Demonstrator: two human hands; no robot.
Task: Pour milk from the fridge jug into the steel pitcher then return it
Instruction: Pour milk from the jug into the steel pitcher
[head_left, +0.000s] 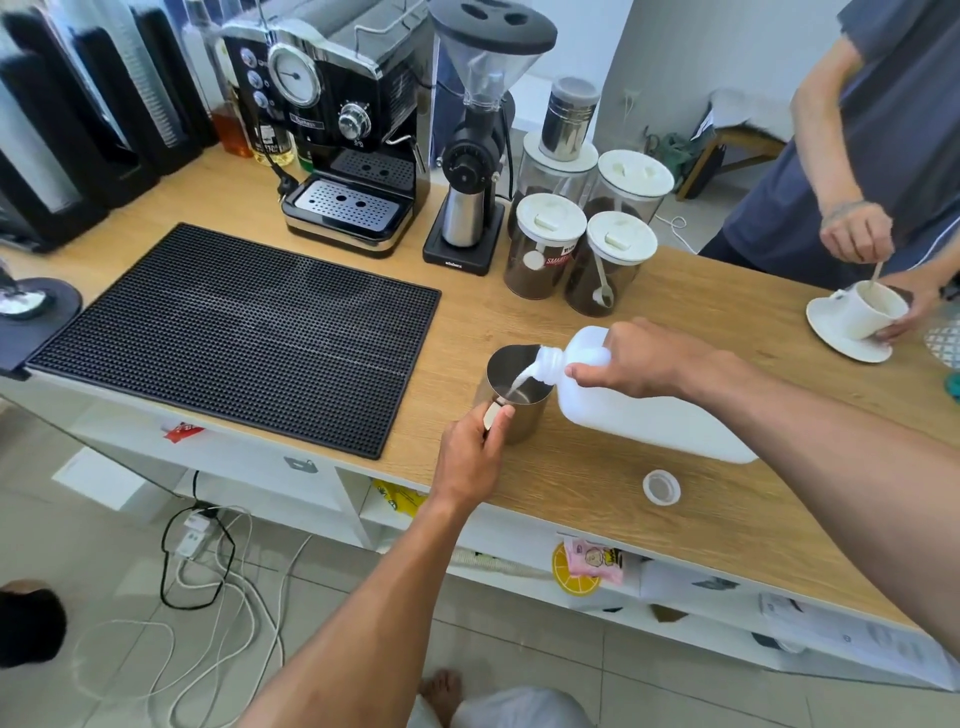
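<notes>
Nearest, bare forearms reaching over a pale tiled floor strewn with white and black cables. Left hand wrapped around the handle of the small round steel pitcher, fingers curled tight, steadying it on the light wooden counter. Just right of those fingers, right hand clamped over the shoulder of the white translucent plastic milk jug, tilted, neck over the pitcher rim, a thin white stream falling inside. Round white screw cap lying loose nearer than the jug. Pouring under way, then, by the look of it; fill level not readable; capping and the fridge return left. Left of the fingers, black ribbed rubber mat. Beyond, lidded clear canisters of coffee, black grinder, black-and-chrome espresso machine. Far right, another person's hands at a white cup on a saucer.
</notes>
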